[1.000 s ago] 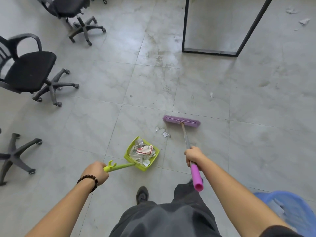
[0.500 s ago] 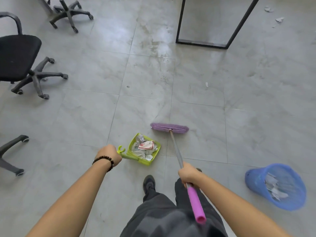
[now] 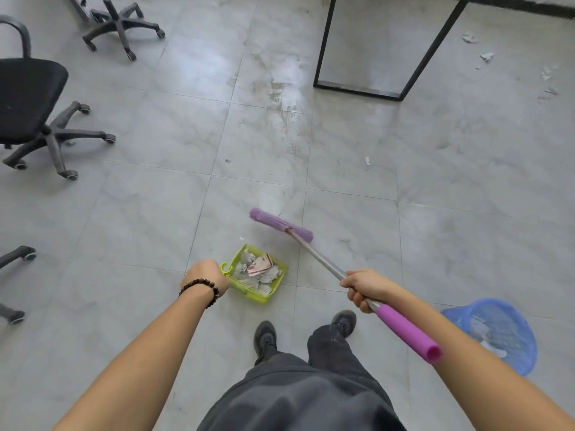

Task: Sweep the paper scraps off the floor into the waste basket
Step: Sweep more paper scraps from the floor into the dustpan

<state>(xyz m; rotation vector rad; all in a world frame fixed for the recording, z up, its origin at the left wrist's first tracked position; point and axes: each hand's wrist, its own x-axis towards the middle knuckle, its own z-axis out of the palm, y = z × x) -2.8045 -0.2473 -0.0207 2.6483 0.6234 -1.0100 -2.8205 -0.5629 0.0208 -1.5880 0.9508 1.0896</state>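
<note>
L hand grips dustpan; R hand grips broom; floor open ahead.

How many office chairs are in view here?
3: one with a black seat at the left edge, one base at the top left, and one leg with a wheel at lower left. All are cut off by the frame; more may stand outside it.

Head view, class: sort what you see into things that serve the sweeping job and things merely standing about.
Job: broom, green dustpan holding paper scraps, blue waste basket, loose scraps, left hand, right hand.
Standing about: office chairs, table frame.
</note>
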